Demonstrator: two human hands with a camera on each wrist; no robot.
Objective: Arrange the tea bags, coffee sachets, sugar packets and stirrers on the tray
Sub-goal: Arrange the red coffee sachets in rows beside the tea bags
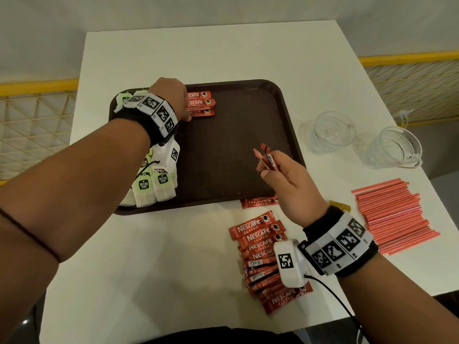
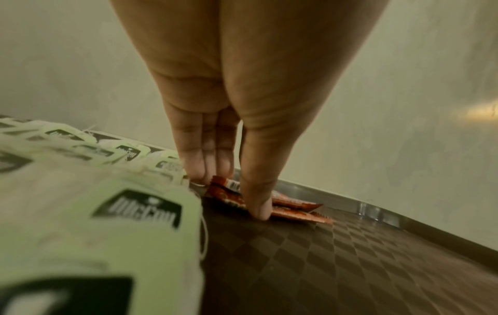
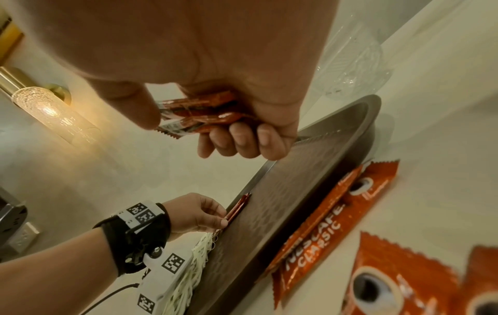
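Note:
A brown tray lies on the white table. Several tea bags fill its left side. Three red coffee sachets lie in a row at its far left. My left hand reaches down onto them, straight fingers and thumb touching them. Over the tray's near right part, my right hand grips a small bunch of coffee sachets.
Several loose coffee sachets lie on the table before the tray. Red stirrers are piled at the right. Two clear glass cups stand right of the tray. A yellow railing runs behind the table.

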